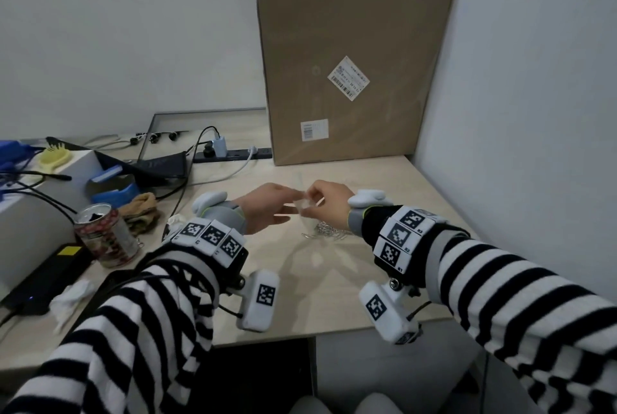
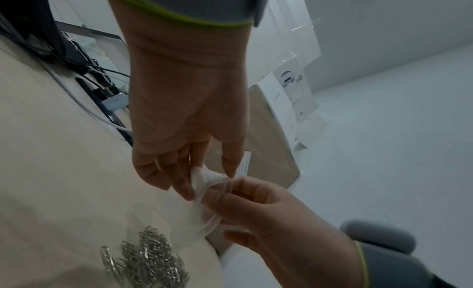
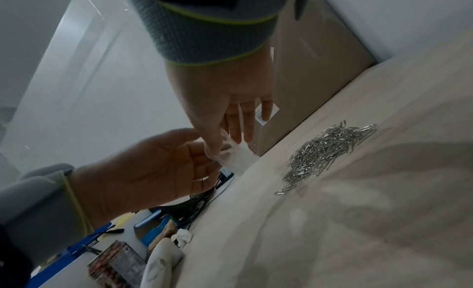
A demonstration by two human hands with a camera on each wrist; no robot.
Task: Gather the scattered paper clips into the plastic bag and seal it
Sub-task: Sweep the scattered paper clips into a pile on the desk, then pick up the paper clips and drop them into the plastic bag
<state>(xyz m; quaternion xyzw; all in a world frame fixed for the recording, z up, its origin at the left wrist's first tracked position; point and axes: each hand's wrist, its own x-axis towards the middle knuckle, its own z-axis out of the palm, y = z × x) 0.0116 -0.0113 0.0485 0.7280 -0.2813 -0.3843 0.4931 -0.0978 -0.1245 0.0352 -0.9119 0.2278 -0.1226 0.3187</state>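
Clips (image 1: 329,231) lie in a loose silver heap on the desk (image 1: 334,280), near the right wrist and below the raised hands. In the head view the left hand (image 1: 267,205) and the right hand (image 1: 329,201) meet above the desk, both pinching a small clear bag (image 1: 305,205) between them. A tall box (image 1: 350,63) stands at the back against the wall, and a can (image 1: 105,235) sits at the left among cables.

From the left wrist, the left hand (image 2: 189,130) pinches the crumpled bag (image 2: 207,191) with thumb and fingertips; the right hand (image 2: 268,221) grips the bag from the other side. The clips (image 2: 145,258) lie on the desk below, outside the bag.

From the right wrist, the right hand (image 3: 225,102) holds the bag (image 3: 235,156) at its fingertips, and the left hand (image 3: 143,169) curls its fingers to it. The clips (image 3: 325,150) lie heaped on the desk (image 3: 358,231), apart from the bag.
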